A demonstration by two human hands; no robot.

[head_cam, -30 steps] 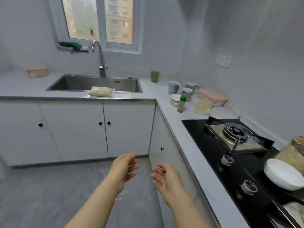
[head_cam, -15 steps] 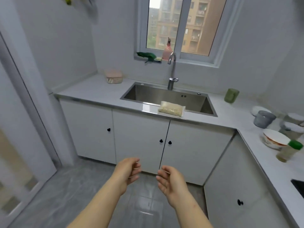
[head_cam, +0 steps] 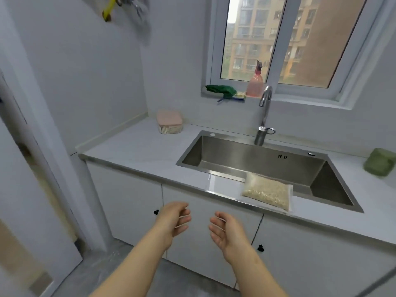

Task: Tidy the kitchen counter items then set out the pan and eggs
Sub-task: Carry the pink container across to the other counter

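A clear bag of grain [head_cam: 267, 192] lies on the counter's front edge, partly over the steel sink [head_cam: 214, 155]. A pink-lidded container [head_cam: 169, 122] stands at the back left of the counter [head_cam: 137, 151]. A green cup [head_cam: 380, 161] sits at the far right. My left hand [head_cam: 174, 220] and my right hand [head_cam: 227, 231] hover in front of the cabinet doors, below the counter edge, palms facing each other, fingers relaxed, holding nothing. No pan or eggs are in view.
The tap [head_cam: 264, 116] rises behind the sink. A pink spray bottle [head_cam: 255, 82] and a green cloth [head_cam: 221, 90] lie on the window sill. White cabinet doors [head_cam: 132, 202] with black knobs run below. A door frame [head_cam: 42, 146] stands at left.
My view has swung left from the stove side to the sink and moved closer to the counter. Both hands stay in front of me, empty, in much the same pose.
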